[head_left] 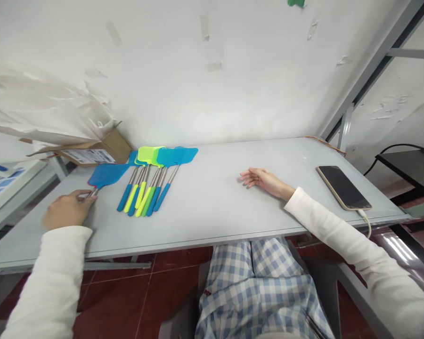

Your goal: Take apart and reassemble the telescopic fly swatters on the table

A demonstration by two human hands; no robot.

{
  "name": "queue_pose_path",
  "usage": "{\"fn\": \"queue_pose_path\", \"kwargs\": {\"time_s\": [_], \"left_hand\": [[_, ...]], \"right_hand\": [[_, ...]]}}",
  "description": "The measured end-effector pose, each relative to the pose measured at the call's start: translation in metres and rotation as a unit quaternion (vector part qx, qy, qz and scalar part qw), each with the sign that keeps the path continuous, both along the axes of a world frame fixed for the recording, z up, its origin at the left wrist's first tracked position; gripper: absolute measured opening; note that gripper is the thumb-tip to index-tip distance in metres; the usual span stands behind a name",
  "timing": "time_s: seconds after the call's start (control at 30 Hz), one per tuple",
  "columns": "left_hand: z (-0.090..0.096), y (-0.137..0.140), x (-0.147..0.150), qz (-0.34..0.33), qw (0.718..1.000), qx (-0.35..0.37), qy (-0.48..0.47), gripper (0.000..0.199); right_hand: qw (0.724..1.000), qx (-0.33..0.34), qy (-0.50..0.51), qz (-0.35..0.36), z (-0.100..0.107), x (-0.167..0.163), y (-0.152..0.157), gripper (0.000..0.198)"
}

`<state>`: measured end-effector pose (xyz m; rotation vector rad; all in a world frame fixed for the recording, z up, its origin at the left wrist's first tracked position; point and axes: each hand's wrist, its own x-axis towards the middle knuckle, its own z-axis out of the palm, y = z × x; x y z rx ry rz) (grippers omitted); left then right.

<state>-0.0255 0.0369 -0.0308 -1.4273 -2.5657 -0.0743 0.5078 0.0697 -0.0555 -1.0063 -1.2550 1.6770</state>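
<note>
At the left of the table, my left hand [69, 208] is closed on the metal shaft of a blue fly swatter [108, 174]; the handle is hidden by the hand. Just right of it lies a fanned group of several fly swatters [151, 181] in blue, yellow-green and green, heads toward the wall and handles toward me. The blue head on the far right of the group [184, 155] overlaps its neighbour. My right hand [261, 181] rests on the table right of the middle, fingers loosely stretched and apart, holding nothing.
A charging smartphone [344, 187] lies near the right end of the grey table [212, 202]. An opened cardboard box [115, 146] with plastic wrapping [49, 103] stands at the back left. The white wall [215, 103] bounds the far edge; a metal frame [371, 70] rises at right.
</note>
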Motion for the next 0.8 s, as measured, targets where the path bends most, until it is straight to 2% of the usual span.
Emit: {"fn": "queue_pose_path", "kwargs": {"time_s": [0.17, 0.3, 0.37, 0.5, 0.57, 0.67, 0.73, 0.8], "left_hand": [[0.003, 0.001, 0.015, 0.008, 1.000, -0.028, -0.006, 0.050], [0.004, 0.003, 0.020, -0.049, 0.998, -0.031, -0.023, 0.053], [0.003, 0.004, 0.019, -0.065, 0.997, -0.035, -0.012, 0.054], [-0.002, 0.003, 0.017, -0.053, 0.997, -0.058, 0.006, 0.057], [-0.001, 0.001, 0.020, -0.059, 0.997, -0.039, 0.042, 0.060], [0.006, 0.000, 0.045, -0.088, 0.992, 0.055, 0.074, 0.056], [0.012, 0.003, 0.077, -0.131, 0.985, 0.109, 0.028, 0.047], [0.014, 0.009, 0.116, -0.228, 0.969, 0.088, -0.044, 0.043]], "right_hand": [[1.000, -0.008, -0.004, 0.001, 0.001, 0.000, 0.000, 0.036], [1.000, -0.008, -0.006, 0.001, 0.001, 0.000, -0.001, 0.036], [1.000, -0.006, -0.009, 0.002, 0.002, 0.000, -0.001, 0.036], [1.000, -0.011, -0.015, 0.002, 0.004, -0.001, -0.003, 0.037], [1.000, -0.009, -0.015, 0.002, 0.004, -0.001, -0.003, 0.037], [1.000, -0.006, -0.019, 0.002, 0.003, -0.001, -0.002, 0.035], [1.000, -0.004, -0.024, 0.003, 0.002, -0.001, -0.001, 0.033], [1.000, -0.001, -0.024, 0.002, 0.002, -0.001, -0.001, 0.033]]}}
